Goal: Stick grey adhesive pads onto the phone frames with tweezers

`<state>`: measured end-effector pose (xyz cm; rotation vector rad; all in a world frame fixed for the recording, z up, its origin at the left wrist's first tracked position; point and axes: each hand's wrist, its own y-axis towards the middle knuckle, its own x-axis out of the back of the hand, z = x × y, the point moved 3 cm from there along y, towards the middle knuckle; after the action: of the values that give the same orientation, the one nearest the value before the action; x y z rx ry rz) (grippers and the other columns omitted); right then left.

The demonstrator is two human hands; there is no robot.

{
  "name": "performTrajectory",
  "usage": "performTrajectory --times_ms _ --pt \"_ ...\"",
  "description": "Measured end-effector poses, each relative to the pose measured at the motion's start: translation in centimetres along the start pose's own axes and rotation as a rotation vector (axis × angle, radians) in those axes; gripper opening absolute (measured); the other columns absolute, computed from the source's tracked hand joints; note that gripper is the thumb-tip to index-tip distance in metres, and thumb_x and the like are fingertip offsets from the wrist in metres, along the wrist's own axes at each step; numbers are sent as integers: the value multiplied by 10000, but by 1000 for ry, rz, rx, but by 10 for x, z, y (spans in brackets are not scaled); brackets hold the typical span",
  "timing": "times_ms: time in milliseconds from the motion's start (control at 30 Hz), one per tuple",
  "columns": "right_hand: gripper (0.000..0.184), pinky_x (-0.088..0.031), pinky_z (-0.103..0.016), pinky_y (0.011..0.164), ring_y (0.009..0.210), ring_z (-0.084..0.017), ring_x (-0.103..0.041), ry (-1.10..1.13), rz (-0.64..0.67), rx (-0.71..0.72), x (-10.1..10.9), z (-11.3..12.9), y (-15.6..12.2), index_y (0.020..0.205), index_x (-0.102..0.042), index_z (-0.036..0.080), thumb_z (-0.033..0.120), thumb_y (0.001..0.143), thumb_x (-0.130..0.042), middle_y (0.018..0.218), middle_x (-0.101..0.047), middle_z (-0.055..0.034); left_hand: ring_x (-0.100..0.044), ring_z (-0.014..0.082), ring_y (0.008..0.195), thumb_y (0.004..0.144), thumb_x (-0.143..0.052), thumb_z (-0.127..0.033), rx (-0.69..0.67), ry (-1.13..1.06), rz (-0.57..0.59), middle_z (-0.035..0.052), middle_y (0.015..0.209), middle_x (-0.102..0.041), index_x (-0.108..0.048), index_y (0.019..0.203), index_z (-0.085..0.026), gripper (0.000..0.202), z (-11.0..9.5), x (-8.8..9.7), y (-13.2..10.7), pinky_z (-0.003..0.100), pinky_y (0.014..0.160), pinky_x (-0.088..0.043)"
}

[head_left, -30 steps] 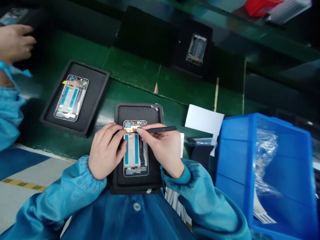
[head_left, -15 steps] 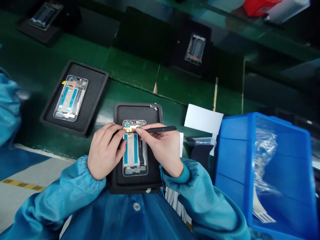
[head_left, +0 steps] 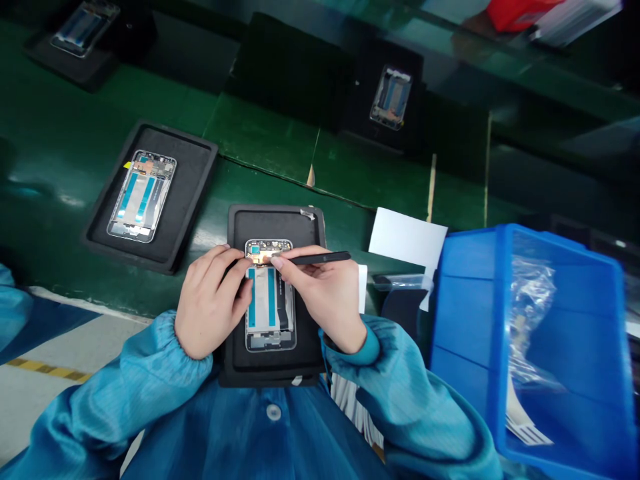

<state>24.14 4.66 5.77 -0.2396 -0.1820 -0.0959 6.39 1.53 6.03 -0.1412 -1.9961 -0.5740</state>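
Note:
An opened smartphone (head_left: 263,300) lies in a black tray (head_left: 310,360) in front of me, with its circuit board and blue-striped battery area exposed. The fingertips of my left hand (head_left: 213,297) are curled against the phone's upper left edge, steadying it. A slim black pen-shaped tool (head_left: 325,258) is pinched in my right hand (head_left: 330,290). It slants over the coppery part of the board near the phone's top. The tool's tip is hidden by my fingers, so whether it touches the board I cannot tell.
Left of me, another opened phone (head_left: 141,197) lies in a black tray (head_left: 187,220). Two more phones (head_left: 85,27) stand farther back. At right are white paper (head_left: 407,237) and a blue bin (head_left: 467,300) with clear plastic bags (head_left: 530,313). A co-worker's sleeve (head_left: 13,307) shows at far left.
The tool's back end has shifted very slightly left; both my hands otherwise stay in place. The co-worker's sleeve at the left has drawn back and down.

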Motion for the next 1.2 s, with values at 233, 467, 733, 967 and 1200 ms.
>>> performTrajectory --times_ms 233,467,733,967,1200 --pt "177 -632 -311 617 642 -191 -738 -15 5 17 0 -1 1 794 -764 200 348 742 -848 766 -785 -40 -583 319 1210 890 -622 -155 -4 7 5 150 1194 -676 -634 1173 -111 287 -1 1 1 463 1007 -498" --pt "142 -637 -317 640 646 -189 -740 -19 11 18 0 -1 0 797 -761 205 323 761 -832 769 -784 -34 -585 318 1212 886 -624 -149 -1 8 12 151 1185 -679 -638 1172 -108 289 -2 1 1 459 1012 -495" --pt "132 -641 -316 662 693 -199 -756 -11 14 29 0 -1 1 791 -767 204 315 759 -832 796 -794 -39 -567 315 1231 909 -606 -163 -18 33 37 141 1200 -673 -649 1198 -135 294 -1 1 0 459 993 -500" --pt "122 -634 -289 647 699 -193 -760 -6 8 61 -1 0 2 795 -764 193 281 753 -837 789 -795 -35 -569 345 1226 928 -596 -194 -96 171 99 111 1223 -676 -676 1224 -214 308 -4 4 0 463 921 -492" --pt "155 -618 -296 638 686 -181 -745 13 -223 97 25 4 -14 832 -767 203 277 735 -863 811 -785 -23 -585 359 1175 941 -542 -203 -245 339 193 127 1281 -661 -631 1301 -158 374 -13 9 4 500 931 -461"
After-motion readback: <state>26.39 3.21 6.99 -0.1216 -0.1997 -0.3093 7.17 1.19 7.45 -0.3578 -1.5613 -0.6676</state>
